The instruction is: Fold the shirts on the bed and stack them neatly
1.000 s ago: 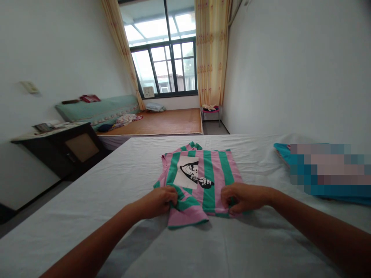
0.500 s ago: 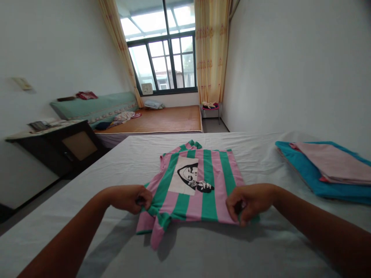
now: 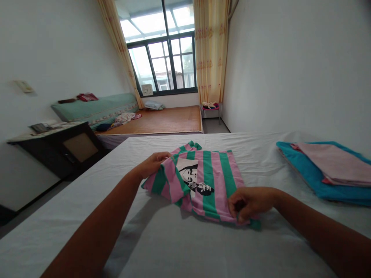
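A pink and green striped T-shirt point(image 3: 208, 173) with a black-and-white portrait print lies on a white sheet point(image 3: 185, 247). My left hand point(image 3: 156, 161) is closed on the shirt's left side, and the cloth there is lifted and folded over part of the print. Its fingertips are partly hidden behind the cloth. Down at the near right corner, my right hand point(image 3: 246, 204) pinches the shirt's edge against the sheet. A small green end of fabric sticks out beyond that hand.
To the right lies a folded blue cloth point(image 3: 307, 170) with a folded pink cloth point(image 3: 342, 162) on top. Beyond the white sheet is a bed with a brown mat point(image 3: 171, 119). A dark cabinet point(image 3: 78, 148) stands at the left, and a pink stool point(image 3: 211, 108) near the curtain.
My left hand has moved up and away from me, carrying the shirt's near left part over onto the print. My right hand has stayed almost in place at the near right corner.
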`<state>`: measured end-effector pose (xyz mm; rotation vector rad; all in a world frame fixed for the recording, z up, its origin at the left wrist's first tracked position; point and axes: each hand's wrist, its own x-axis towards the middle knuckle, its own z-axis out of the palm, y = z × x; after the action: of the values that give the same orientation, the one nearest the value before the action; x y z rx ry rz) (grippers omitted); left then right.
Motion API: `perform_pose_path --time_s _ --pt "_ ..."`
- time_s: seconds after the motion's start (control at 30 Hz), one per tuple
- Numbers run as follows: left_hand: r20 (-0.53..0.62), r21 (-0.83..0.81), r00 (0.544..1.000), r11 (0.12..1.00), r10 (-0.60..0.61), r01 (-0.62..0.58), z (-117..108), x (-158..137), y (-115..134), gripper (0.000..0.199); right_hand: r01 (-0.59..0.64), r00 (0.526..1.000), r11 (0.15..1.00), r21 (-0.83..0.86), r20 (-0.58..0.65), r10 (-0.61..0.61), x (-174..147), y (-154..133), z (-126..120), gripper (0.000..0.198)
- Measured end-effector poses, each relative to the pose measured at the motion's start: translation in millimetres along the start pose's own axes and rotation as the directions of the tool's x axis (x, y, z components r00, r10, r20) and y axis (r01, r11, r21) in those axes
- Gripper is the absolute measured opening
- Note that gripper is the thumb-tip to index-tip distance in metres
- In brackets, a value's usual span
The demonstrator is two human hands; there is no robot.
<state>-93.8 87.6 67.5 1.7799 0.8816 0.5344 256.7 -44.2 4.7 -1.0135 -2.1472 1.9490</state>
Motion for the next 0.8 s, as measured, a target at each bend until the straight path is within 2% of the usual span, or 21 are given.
perform_pose_path --time_s 0.07,0.13,0.2,0.27,0.37,0.47,0.6,0.73,0.8 --pt "-0.045 0.07 0.999 0.998 0.009 -0.006 9 25 -9 0.048 0.013 1.0 0.999 0.035 -0.028 -0.012 -1 3 -1 0.039" --pt "-0.072 0.243 0.997 0.97 0.035 -0.017 12 41 -21 0.049 0.011 0.999 1.0 0.014 -0.051 -0.011 -2 5 0 0.039" --pt "-0.085 0.428 0.994 0.903 0.073 -0.03 8 45 -31 0.048 0.005 0.997 0.999 -0.049 -0.071 -0.009 -3 6 0 0.038" --pt "-0.052 0.542 0.996 0.84 0.079 -0.038 0 38 -39 0.046 -0.005 0.997 0.996 -0.086 -0.077 -0.002 -4 6 0 0.038" --pt "0.001 0.606 1.0 0.795 -0.019 0.015 -11 14 -46 0.041 0.014 0.996 0.997 -0.075 -0.085 -0.02 -5 6 -2 0.037" --pt "-0.018 0.65 0.995 0.755 -0.097 0.085 -16 -7 -55 0.038 0.042 0.991 0.996 -0.079 -0.124 -0.052 -6 7 -7 0.033" --pt "-0.042 0.649 0.995 0.755 -0.089 0.095 -19 -22 -64 0.04 0.018 0.99 0.997 -0.072 -0.142 -0.028 -7 7 -12 0.032" --pt "-0.01 0.477 0.997 0.876 -0.072 0.068 -25 -30 -60 0.041 0.046 0.969 0.99 -0.135 -0.234 -0.077 -13 1 -15 0.033" --pt "-0.084 0.336 0.996 0.94 -0.026 0.053 -30 -34 -58 0.04 0.067 0.939 0.979 -0.19 -0.319 -0.127 -16 -2 -19 0.033"
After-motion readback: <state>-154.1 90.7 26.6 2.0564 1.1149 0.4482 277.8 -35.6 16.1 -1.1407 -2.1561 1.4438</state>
